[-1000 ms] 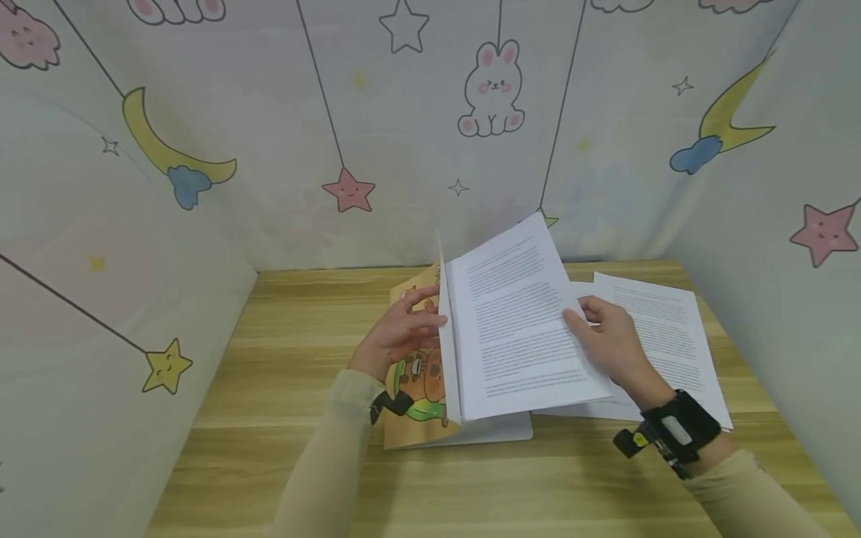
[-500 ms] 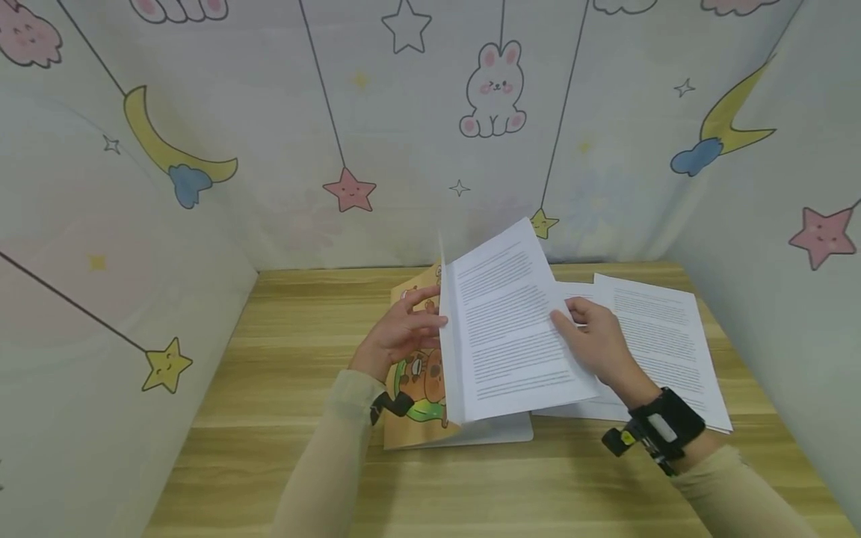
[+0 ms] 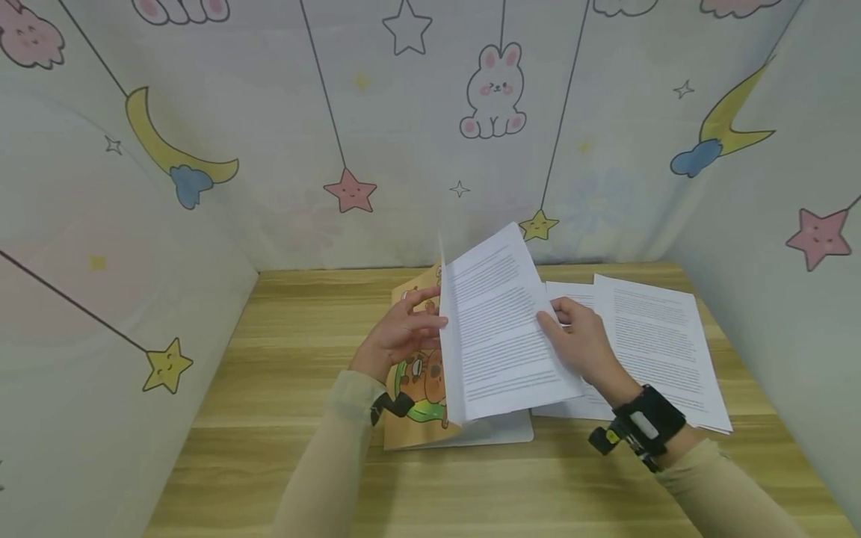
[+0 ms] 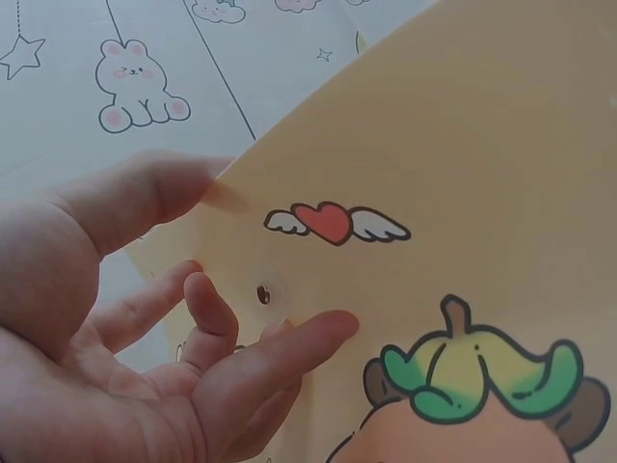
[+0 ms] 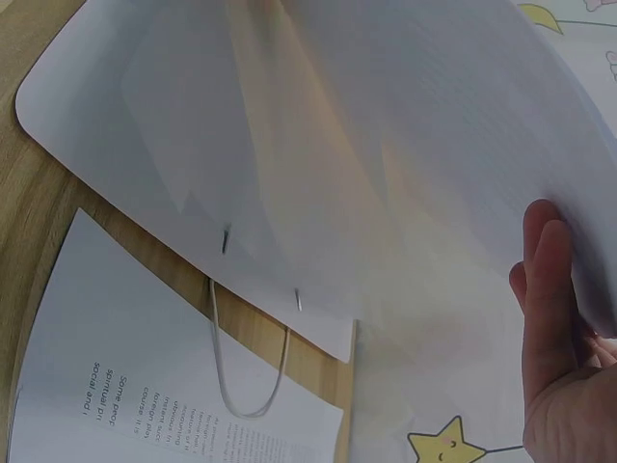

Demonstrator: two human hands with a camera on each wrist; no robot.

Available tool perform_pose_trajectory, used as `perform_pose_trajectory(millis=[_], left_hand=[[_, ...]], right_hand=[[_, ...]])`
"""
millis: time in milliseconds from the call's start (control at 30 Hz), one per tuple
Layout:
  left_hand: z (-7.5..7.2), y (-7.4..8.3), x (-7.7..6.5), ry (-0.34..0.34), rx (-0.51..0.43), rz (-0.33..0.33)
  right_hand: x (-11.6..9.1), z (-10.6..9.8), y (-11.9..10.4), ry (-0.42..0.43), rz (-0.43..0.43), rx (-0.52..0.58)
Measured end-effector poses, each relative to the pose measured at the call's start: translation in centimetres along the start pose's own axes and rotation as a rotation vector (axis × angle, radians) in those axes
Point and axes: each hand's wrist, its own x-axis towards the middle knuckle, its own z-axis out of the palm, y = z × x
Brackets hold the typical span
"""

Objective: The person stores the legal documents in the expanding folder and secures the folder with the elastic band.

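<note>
A folder (image 3: pixel 406 430) with an orange cartoon cover stands half raised on the table, its white inner panel (image 3: pixel 507 430) lying flat. My left hand (image 3: pixel 397 336) holds the raised cover at its free edge. In the left wrist view, several fingers touch the outer face, printed with a winged heart (image 4: pixel 323 224), while another fingertip sits at the cover's edge. Printed sheets (image 3: pixel 501 329) slant up beside the cover's inside, their left side close against it. My right hand (image 3: pixel 585 336) grips their right edge, thumb on the printed face and the other fingers behind.
More printed sheets (image 3: pixel 652 336) lie overlapping on the wooden table (image 3: pixel 289 411) at the right. A thin elastic loop (image 5: pixel 220 371) hangs from the folder's white panel. Cartoon-printed fabric (image 3: pixel 403 112) walls in the table at the back and sides.
My right hand has moved left with the sheets, bringing them further in beside the cover. My left hand and the folder have barely moved.
</note>
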Motion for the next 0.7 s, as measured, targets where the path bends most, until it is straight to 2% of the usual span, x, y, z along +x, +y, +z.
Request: perform_pose_trajectory(millis=[467, 700], left_hand=[[-0.1, -0.4, 0.1, -0.007, -0.017, 0.004], [0.0, -0.3, 0.0, -0.016, -0.04, 0.0]], right_hand=[[-0.5, 1.7, -0.3, 0.005, 0.017, -0.012], [-0.6, 1.2, -0.5, -0.028, 0.016, 0.031]])
